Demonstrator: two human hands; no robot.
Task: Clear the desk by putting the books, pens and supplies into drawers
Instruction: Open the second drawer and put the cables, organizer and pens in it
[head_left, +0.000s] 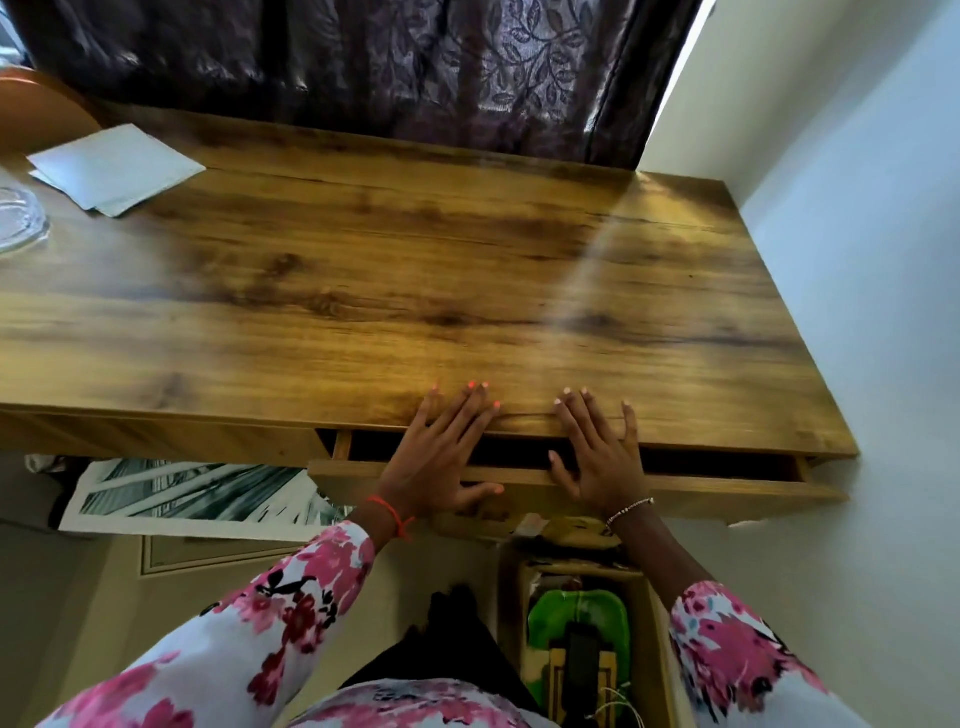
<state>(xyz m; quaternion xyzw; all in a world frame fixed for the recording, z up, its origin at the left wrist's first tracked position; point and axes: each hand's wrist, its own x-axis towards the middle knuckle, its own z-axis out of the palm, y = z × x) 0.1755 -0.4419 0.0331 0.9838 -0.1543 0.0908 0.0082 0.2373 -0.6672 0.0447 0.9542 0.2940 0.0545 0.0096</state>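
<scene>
A wooden desk (395, 291) fills the view. Its right-hand drawer (727, 491) stands a little way out from under the front edge, and the inside is dark. My left hand (441, 457) lies flat across the drawer front, fingers spread and reaching onto the desk edge, thumb under the drawer's front. My right hand (602, 457) lies the same way just to its right, fingers spread over the gap. Neither hand holds anything. Some pale papers (117, 169) rest on the desk's far left.
A glass dish (18, 223) sits at the left edge, beside an orange chair back (36, 111). A dark curtain (363, 67) hangs behind the desk; a white wall (872, 312) runs along the right. Below are a cardboard box (576, 639) with green contents and a printed sheet (197, 493).
</scene>
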